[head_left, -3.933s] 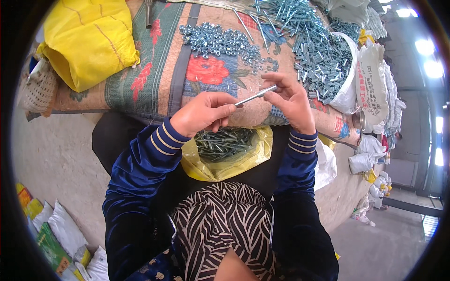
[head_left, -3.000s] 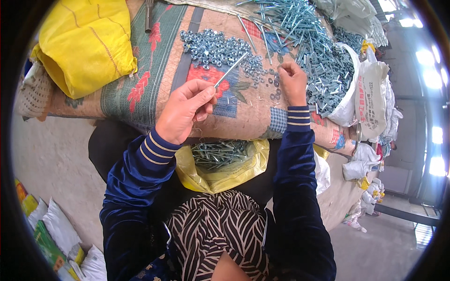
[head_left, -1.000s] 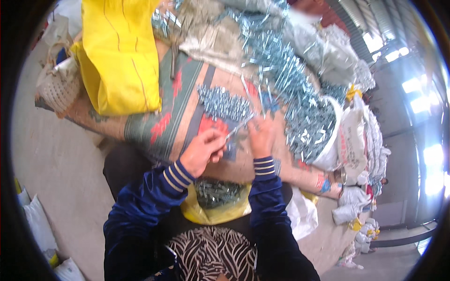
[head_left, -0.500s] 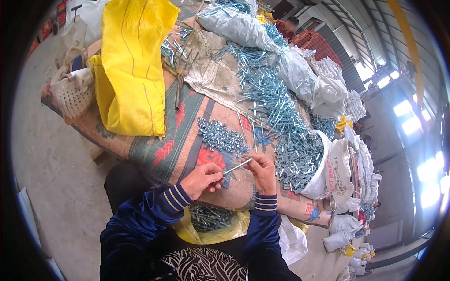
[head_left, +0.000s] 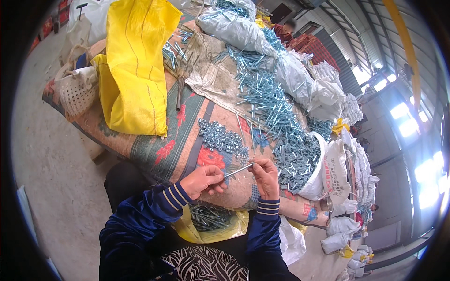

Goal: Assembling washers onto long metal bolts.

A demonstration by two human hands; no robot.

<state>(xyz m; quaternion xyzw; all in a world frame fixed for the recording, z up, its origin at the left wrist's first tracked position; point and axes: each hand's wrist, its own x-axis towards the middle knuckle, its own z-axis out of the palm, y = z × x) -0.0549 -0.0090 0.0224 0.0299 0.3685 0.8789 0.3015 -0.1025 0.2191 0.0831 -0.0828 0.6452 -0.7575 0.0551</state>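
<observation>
Hall: concrete floor [head_left: 61, 159] at left, bright windows [head_left: 408, 126] along the right side, metal roof framing overhead.
Far end: one person [head_left: 284, 31] in dark red, beyond the heaped goods.
Work surface: a patterned mat [head_left: 241, 189] in pink, green, red and blue, its near edge in front of the wearer.
Rod [head_left: 239, 170]: a slim silver piece, held slantwise above the near part of the mat, between the two hands, its right end higher in the view.
Left hand [head_left: 201, 181]: thumb and forefinger pinching the rod's left end; other fingers loosely curled.
Right hand [head_left: 266, 180]: fingertips closed on the rod's right end; whether a nut sits there cannot be told.
Nuts [head_left: 219, 136]: loose heap on the mat, just beyond the hands, thinning toward the right hand.
Long rods [head_left: 262, 89]: large bluish pile farther back, running down toward the white sack.
White sack [head_left: 319, 174]: right of the hands, mouth open, short metal pieces [head_left: 293, 161] heaped at it.
Lap bag [head_left: 206, 239]: yellow, open, below the hands, metal pieces inside.
Yellow sack [head_left: 133, 70]: on the mat, far left, beside a pale basket [head_left: 75, 97].
Cup [head_left: 326, 204]: metal, near the mat's right end.
</observation>
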